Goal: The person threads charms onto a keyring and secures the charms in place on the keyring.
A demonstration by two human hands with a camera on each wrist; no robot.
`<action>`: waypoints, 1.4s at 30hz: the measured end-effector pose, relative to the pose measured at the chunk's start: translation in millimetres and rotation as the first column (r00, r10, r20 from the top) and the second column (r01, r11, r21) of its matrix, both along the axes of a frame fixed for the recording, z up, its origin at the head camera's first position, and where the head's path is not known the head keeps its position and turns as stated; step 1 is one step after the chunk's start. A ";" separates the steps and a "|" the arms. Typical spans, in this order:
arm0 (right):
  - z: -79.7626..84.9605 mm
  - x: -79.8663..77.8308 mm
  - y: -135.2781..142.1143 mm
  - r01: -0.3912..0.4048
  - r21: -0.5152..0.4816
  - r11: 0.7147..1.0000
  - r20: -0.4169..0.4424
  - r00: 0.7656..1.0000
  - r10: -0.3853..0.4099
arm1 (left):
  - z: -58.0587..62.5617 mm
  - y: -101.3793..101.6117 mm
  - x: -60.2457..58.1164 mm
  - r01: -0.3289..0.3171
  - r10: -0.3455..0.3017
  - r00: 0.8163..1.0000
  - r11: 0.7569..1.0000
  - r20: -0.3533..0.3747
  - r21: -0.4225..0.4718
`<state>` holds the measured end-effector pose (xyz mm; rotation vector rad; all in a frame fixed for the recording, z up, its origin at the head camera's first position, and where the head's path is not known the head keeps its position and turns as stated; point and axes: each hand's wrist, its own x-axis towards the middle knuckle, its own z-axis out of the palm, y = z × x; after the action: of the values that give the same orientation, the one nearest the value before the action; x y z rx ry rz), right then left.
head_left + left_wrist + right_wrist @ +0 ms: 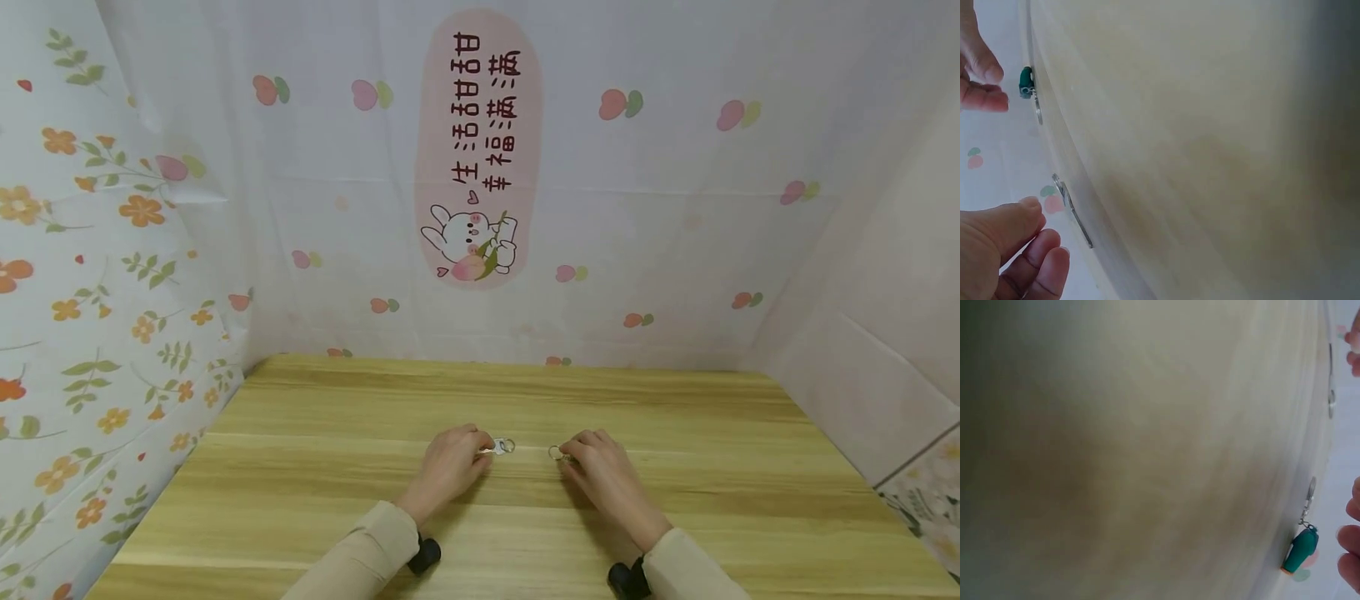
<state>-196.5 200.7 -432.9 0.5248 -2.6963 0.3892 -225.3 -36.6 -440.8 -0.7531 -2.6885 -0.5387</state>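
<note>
On the wooden table lie two small keychains. The flat silver metal keychain, with a ring at its end, lies by the fingertips of my left hand. A gap shows between those loosely bent fingers and the metal in the left wrist view. Beside my right hand is a green keychain with an orange end, a short chain and a split ring. The right fingers stand apart from it in the right wrist view. From the head, the right hand hides most of the green body. The two rings face each other.
A white cloth with fruit prints and a rabbit picture hangs behind the table. Flowered cloth covers the left side, and a pale sheet stands at the right. Both wrists wear black cameras below beige sleeves.
</note>
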 end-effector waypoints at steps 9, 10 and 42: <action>-2.2 -14.8 -5.4 0.007 0.037 0.999 0.062 0.998 -0.009 | -2.6 6.2 -19.9 -0.010 0.005 0.994 0.999 0.113 0.045; -2.8 -16.2 -5.8 0.018 0.035 0.999 0.075 0.997 -0.021 | -2.2 6.2 -22.4 -0.006 -0.001 0.991 0.999 0.135 0.048; -2.5 -33.0 -5.4 0.128 -0.031 0.991 0.334 0.936 -0.111 | 11.8 29.4 -45.7 0.063 -0.028 0.888 0.996 0.460 -0.060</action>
<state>-229.4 195.3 -435.4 0.2985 -3.0112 0.5571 -271.1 -7.2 -429.0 -0.7921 -3.1477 -0.7096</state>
